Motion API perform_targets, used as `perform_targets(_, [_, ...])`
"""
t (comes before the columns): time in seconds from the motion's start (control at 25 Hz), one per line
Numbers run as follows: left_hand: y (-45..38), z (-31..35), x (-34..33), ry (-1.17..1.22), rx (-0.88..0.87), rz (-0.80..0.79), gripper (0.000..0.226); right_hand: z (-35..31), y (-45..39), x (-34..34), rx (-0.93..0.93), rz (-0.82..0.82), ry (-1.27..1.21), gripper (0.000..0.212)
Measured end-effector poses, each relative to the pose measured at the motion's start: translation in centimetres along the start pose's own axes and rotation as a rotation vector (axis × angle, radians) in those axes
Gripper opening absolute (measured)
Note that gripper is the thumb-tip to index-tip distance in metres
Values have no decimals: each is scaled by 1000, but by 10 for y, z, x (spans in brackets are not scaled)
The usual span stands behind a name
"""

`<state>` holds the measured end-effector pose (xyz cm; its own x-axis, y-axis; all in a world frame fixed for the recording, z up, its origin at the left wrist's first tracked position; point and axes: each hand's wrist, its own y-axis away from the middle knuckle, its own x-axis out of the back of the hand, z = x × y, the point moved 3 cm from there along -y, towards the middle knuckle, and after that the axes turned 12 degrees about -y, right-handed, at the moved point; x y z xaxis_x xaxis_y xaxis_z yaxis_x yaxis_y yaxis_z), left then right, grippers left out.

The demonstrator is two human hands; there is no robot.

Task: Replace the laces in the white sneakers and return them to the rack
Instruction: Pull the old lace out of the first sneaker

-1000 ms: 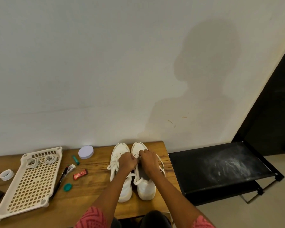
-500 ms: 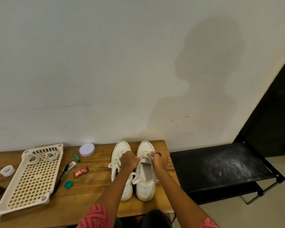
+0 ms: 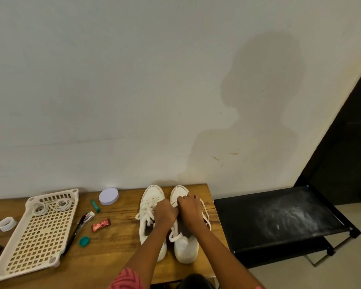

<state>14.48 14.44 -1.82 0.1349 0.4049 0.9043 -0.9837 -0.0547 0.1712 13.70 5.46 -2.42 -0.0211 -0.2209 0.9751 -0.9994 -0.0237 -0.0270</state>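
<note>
Two white low-top sneakers stand side by side at the wooden table's far right corner, toes toward the wall. The left hand and right hand, knuckles up and fingers curled, pinch the flat white lace over the right sneaker; the left sneaker stays laced. A perforated cream plastic tray holding coiled white laces lies near the left edge.

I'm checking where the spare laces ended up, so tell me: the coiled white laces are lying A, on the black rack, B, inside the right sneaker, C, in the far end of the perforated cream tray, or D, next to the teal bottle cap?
C: the coiled white laces lie in the far end of the perforated cream tray, left of the sneakers, away from the black rack.
</note>
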Motion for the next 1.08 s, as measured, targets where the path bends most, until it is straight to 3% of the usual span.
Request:
perform_targets(0.08, [-1,2,-3,-18,-9,9,26,-1,1,3,18,-1,-53,30])
perform_targets(0.16, [-3,3,-4,-43,-5,4,25,11,5,12,-92,178,-362,22])
perform_targets(0.24, [-3,3,-4,-62,8,-19,26,42,15,25,-438,529,-931,8])
perform_targets(0.32, [-4,3,-4,-62,7,-40,27,73,26,26,-757,746,-1353,13])
perform_targets(0.4, [-4,3,-5,-74,-2,-58,28,81,27,27,-750,677,-1208,14])
perform_targets(0.56, [-7,3,-8,-63,7,-59,25,35,14,21,-221,304,-718,33])
perform_targets(0.64, [-7,3,-8,-67,12,-45,25,13,11,13,-38,80,-378,31])
perform_targets(0.72, [-8,2,-10,-56,16,-13,26,7,10,6,24,2,-127,27])
perform_targets(0.8, [-11,1,-12,-37,17,8,27,9,4,6,32,-19,-69,26])
perform_targets(0.88, [-11,-1,-15,-46,18,-1,29,13,2,14,15,6,-165,24])
perform_targets(0.92, [-12,-2,-16,-54,18,-5,29,19,3,18,-50,116,-343,20])
perform_targets(1.0, [-12,-3,-16,-56,4,-3,29,48,14,36,-363,472,-773,13])
perform_targets(1.08, [-11,-3,-16,-51,-5,-3,29,83,26,42,-641,673,-964,16])
